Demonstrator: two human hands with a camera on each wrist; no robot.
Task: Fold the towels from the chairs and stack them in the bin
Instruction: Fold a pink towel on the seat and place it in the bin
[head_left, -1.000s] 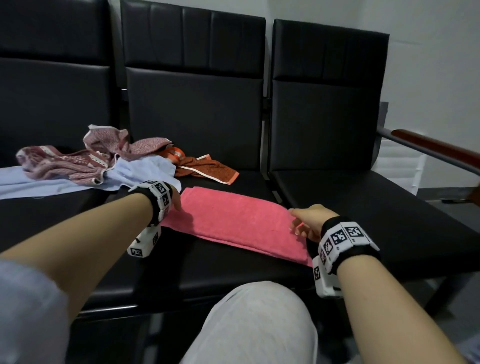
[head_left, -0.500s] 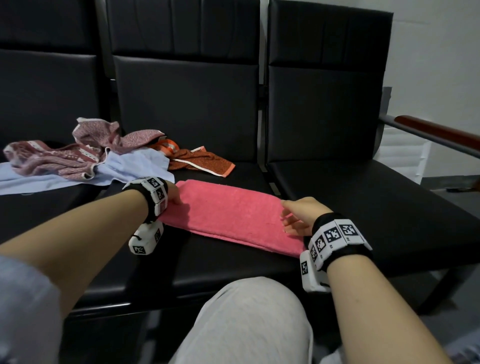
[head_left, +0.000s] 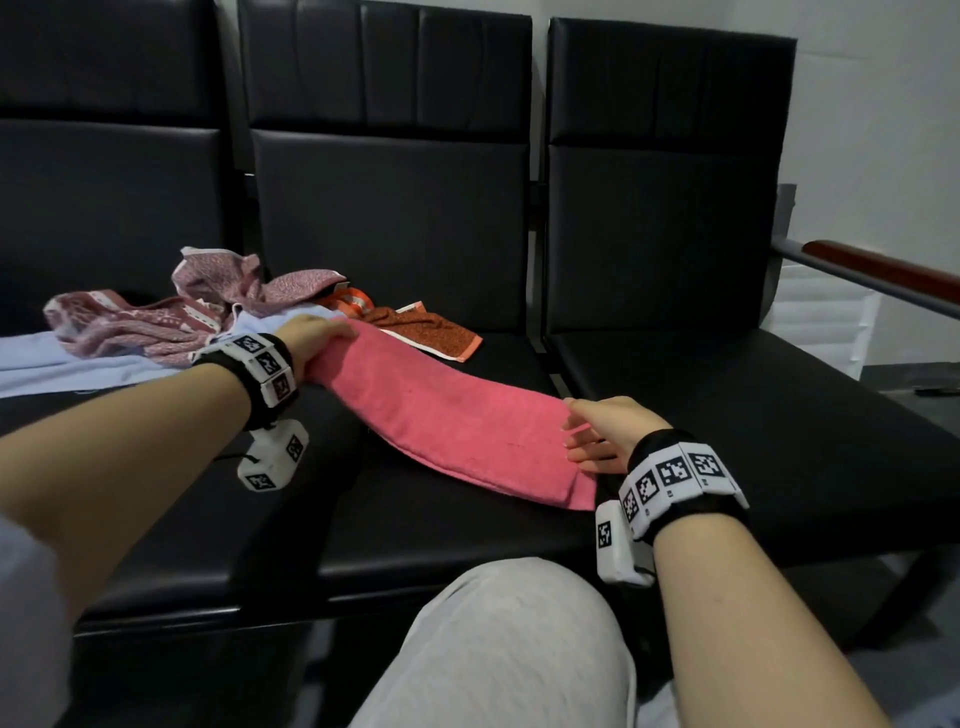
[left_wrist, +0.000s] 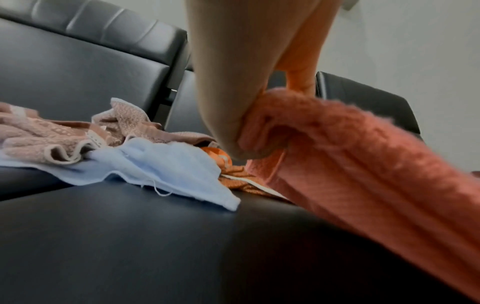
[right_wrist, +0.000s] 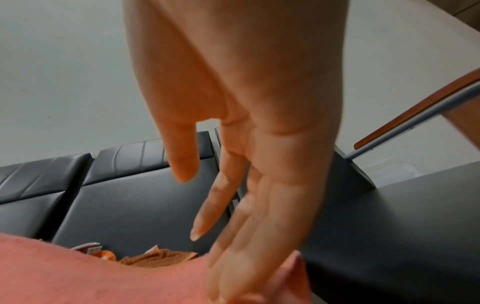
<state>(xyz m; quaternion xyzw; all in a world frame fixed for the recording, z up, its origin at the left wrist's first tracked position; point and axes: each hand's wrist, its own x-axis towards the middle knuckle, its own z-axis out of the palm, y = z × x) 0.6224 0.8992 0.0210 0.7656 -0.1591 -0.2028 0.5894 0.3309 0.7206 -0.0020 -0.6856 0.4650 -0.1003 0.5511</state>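
Observation:
A pink towel (head_left: 452, 415), folded into a long strip, lies across the middle black chair seat (head_left: 415, 525). My left hand (head_left: 332, 332) pinches its left end between thumb and fingers and holds that end raised off the seat; the left wrist view shows the pink towel (left_wrist: 350, 164) bunched in the left hand (left_wrist: 249, 131). My right hand (head_left: 574, 436) lies with straight fingers on the strip's right end. In the right wrist view the right hand's fingertips (right_wrist: 223, 283) press the pink towel (right_wrist: 103, 275).
Loose towels lie piled at the left: a maroon patterned one (head_left: 156, 322), a light blue one (head_left: 78, 364), an orange one (head_left: 415, 327). The right chair has a wooden armrest (head_left: 883, 270), with a white ribbed object (head_left: 826, 327) behind it. My knee (head_left: 493, 649) is below.
My left hand has lifted the towel's left end off the seat and carried it up and slightly right. The right hand stays on the right end.

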